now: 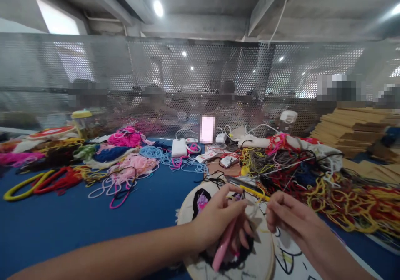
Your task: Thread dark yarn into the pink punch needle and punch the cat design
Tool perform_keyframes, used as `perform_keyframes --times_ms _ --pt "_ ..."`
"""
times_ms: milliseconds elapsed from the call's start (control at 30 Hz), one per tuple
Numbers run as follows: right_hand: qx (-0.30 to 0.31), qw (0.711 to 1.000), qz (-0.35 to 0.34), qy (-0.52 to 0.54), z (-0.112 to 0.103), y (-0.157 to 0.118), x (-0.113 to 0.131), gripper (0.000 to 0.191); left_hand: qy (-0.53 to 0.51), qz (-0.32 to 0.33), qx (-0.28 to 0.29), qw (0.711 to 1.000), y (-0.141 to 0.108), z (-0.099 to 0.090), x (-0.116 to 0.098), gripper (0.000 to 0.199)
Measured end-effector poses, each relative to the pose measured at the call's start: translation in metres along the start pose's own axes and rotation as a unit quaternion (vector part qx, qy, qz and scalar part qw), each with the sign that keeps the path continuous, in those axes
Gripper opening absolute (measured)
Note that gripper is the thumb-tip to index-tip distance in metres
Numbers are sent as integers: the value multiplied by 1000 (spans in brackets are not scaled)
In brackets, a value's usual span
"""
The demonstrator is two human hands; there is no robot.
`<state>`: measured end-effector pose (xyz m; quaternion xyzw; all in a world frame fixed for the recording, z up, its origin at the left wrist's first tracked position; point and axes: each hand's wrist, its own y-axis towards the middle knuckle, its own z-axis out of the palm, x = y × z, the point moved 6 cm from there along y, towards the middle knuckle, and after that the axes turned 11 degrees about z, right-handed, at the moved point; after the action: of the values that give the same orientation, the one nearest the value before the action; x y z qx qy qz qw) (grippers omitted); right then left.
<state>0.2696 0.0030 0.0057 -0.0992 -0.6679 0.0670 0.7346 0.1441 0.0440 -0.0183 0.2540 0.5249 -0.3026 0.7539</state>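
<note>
The head view shows the smooth pink pen-shaped tool (224, 248) gripped in the curled fingers of the left hand (218, 219), over the pale cloth (261, 257) of a round hoop (273, 253), while the right hand (295, 217) is just beside, fingertips pinched together, though whether they hold a strand is too small to tell. Fuzzy black loops and pink-purple tufts stand out on the flat cloth, with soft, tangled yarn (343, 201) beyond on the blue worktop (125, 221). The tool's long axis slants, blunt end towards the wearer, other end forward and rightward.
</note>
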Motion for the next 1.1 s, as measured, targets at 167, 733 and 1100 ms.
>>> perform_keyframes --times_ms 167,733,1100 --pt "-75 994 -75 -39 -16 6 6 26 0 -32 0 999 -2 0 3 42" --pt "-67 972 -152 -168 -29 -13 4 13 69 -19 35 997 -4 4 1 31" --pt "-56 973 -151 -168 -27 -11 6 9 57 -30 4 998 -3 -4 4 30"
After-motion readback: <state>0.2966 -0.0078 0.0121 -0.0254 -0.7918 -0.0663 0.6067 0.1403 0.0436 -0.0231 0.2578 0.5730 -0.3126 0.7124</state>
